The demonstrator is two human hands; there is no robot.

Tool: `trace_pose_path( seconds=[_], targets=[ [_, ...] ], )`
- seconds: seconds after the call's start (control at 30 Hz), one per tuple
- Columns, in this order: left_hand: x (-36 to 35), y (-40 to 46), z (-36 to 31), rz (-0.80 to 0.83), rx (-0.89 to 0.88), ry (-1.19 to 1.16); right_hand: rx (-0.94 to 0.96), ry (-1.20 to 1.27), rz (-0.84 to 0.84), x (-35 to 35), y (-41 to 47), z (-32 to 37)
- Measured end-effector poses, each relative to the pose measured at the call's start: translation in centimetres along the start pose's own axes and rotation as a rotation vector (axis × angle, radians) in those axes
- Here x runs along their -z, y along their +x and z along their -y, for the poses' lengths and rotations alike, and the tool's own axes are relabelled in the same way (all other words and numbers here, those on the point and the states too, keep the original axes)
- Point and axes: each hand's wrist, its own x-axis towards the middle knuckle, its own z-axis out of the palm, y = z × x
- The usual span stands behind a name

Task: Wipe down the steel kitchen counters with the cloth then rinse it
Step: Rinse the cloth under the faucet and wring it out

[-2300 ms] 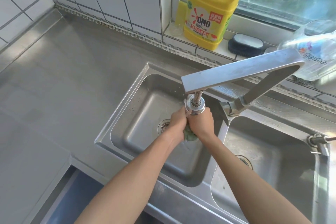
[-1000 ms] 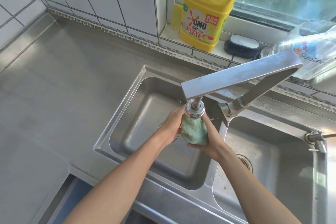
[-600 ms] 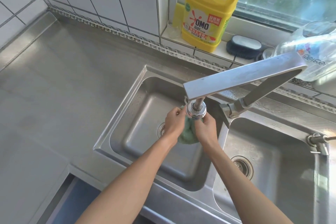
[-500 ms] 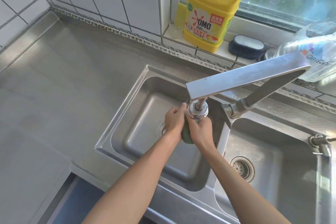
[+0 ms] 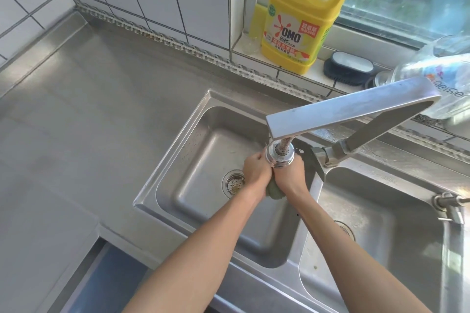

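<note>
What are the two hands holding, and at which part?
Both the left hand and right hand squeeze the green cloth between them; only its lower end shows.

Faucet head (image 5: 279,154) directly over hands; left basin (image 5: 193,185) open.

Two bare forearms rise from the lower edge of the frame, no sleeves, watch or rings visible. The left hand (image 5: 255,169) and right hand (image 5: 290,175) wear no gloves.
</note>
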Motion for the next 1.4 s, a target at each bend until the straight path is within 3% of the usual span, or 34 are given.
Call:
trace_pose_path(
  seconds=[0.13, 0.3, 0.47, 0.6, 0.73, 0.83, 0.93, 1.13, 1.3, 1.4],
  targets=[
    [-0.7, -0.6, 0.6, 0.067, -0.015, 0.089, -0.045, -0.051, -0.031, 0.8, 1.0, -0.1],
    [0.4, 0.3, -1.1, -0.001, 0.059, -0.116, -0.001, -0.045, 0.028, -0.3, -0.9, 0.0],
    [-0.2, -1.5, 0.2, 0.118, 0.044, 0.082, -0.051, -0.103, -0.012, 1.1, 1.0, 0.3],
    [0.7, -0.4, -1.9, -0.033, 0.080, -0.127, -0.027, -0.063, 0.062, -0.2, -1.1, 0.6],
    [-0.3, -1.1, -0.5, 0.078, 0.157, -0.111, 0.030, -0.162, 0.020, 0.9, 0.6, 1.0],
    [0.0, -0.9, -0.5, 0.102, 0.100, -0.023, -0.010, -0.141, -0.006, 0.9, 0.3, 1.1],
    [1.1, 0.0, -1.7, 0.049, 0.081, -0.162, -0.046, -0.015, 0.064, -0.4, -2.1, 1.2],
    [0.6, -1.1, -0.4, 0.230, 0.054, -0.036, -0.020, -0.161, 0.042, 1.7, 0.6, 1.0],
    [1.3, -0.6, -1.8, 0.121, 0.061, -0.112, 0.015, -0.081, 0.101, 0.3, -2.1, 0.8],
    [0.8, -1.6, -0.9, 0.193, 0.044, -0.028, -0.008, -0.098, 0.042, 1.3, -0.2, 0.7]
  ],
)
